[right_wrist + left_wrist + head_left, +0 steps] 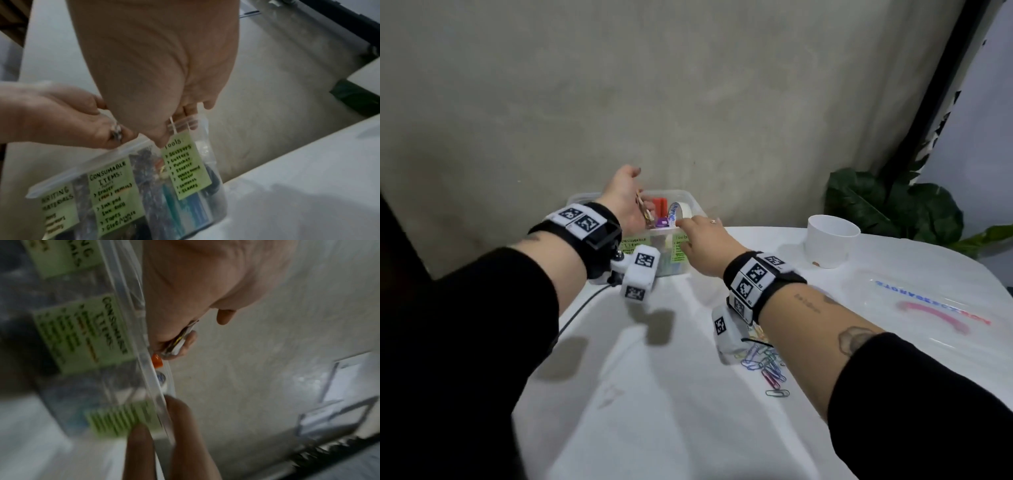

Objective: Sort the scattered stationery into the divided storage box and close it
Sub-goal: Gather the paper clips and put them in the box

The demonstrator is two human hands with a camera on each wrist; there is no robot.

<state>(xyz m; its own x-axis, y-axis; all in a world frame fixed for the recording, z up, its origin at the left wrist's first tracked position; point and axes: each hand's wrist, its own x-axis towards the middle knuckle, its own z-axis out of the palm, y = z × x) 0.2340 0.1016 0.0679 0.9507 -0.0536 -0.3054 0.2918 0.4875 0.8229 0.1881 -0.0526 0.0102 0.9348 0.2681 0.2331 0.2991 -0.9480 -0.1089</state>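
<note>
In front of us the white-covered bench lies open from its near edge up to the clear plastic storage box at the wall. Our left hand and right hand crowd the open top of the box. On the right a heap of coloured paper clips, a white round cup and the clear flat lid narrow the way.
</note>
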